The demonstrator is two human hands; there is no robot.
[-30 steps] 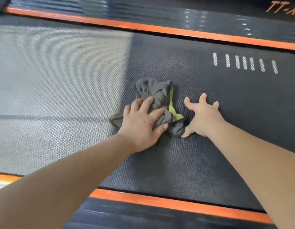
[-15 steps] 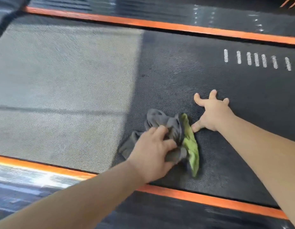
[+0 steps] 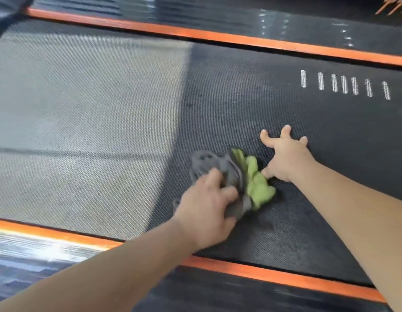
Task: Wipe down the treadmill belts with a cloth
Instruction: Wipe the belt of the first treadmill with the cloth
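Left section: the treadmill belt (image 3: 218,97) runs across the view, dark and finely textured. The left part of the belt carries a pale grey sheen (image 3: 83,109) that ends in a straight edge short of the belt's middle. An orange strip (image 3: 218,38) borders the belt's far edge and a second orange strip (image 3: 263,274) borders its near edge. Outside each strip lies a dark ribbed side rail, the far one (image 3: 218,16) and the near one (image 3: 38,255). The near one shows a bright glare at its left end.

Centre: the left forearm crosses the belt's near edge. The left hand (image 3: 206,212) lies on the dark part of the belt, somewhat blurred. Its fingers are curled over the cloth (image 3: 236,174) and grasp the grey portion, holding it down on the belt. The cloth is bunched, grey with a lime-green fold on its right side. It lies on the belt's dark part, nearer the belt's near edge than the far one.

Right section: the right hand (image 3: 283,158) grasps nothing. Its fingers are spread and propped on their tips on the belt surface. The thumb tip reaches the green fold; contact cannot be confirmed. A row of seven short white marks (image 3: 344,84) is printed on the belt towards its far edge. Orange lettering (image 3: 393,7), cut off and unreadable, sits beyond the belt's far edge.
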